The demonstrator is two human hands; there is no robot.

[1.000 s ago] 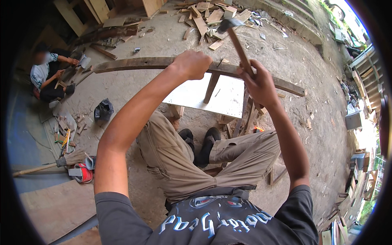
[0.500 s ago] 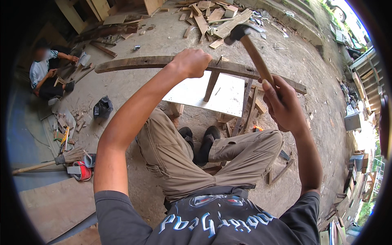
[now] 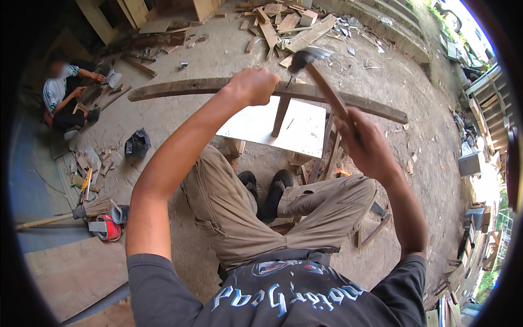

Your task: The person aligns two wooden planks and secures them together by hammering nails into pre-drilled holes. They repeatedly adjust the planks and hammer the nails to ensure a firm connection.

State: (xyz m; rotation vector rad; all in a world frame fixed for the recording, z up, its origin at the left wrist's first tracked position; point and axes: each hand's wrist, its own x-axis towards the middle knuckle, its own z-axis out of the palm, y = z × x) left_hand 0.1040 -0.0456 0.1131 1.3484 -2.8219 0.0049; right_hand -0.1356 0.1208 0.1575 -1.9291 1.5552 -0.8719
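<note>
Down comes the hammer (image 3: 327, 91)! Half a second ago its head was higher and farther right; now it's low beside the beam (image 3: 174, 89), right by the thin stub (image 3: 290, 82) poking up over the post (image 3: 280, 117). Is it touching? Can't tell from here: the head overlaps the stub in view, and there's some blur on it.

The right hand (image 3: 364, 139) has swung in to the left with it, the grip closed tight on the lower handle, the shaft slanting up and away to the head. And the left hand (image 3: 256, 86)? Hasn't budged: a firm fist folded over the beam just left of the stub, though the undersides of those fingers are hidden.

So the beam's holding its place, lying crosswise beyond the knees, with the post under it reaching down over the white bench (image 3: 308, 128). That steadiness matters, I'd say: the hammer is the big mover, and all the effort looks centred on that one spot where post meets beam.

Off to the left, a co-worker (image 3: 62, 95) sits low with both hands busy; scrap wood (image 3: 313, 39) lies heaped on the floor beyond the beam.
</note>
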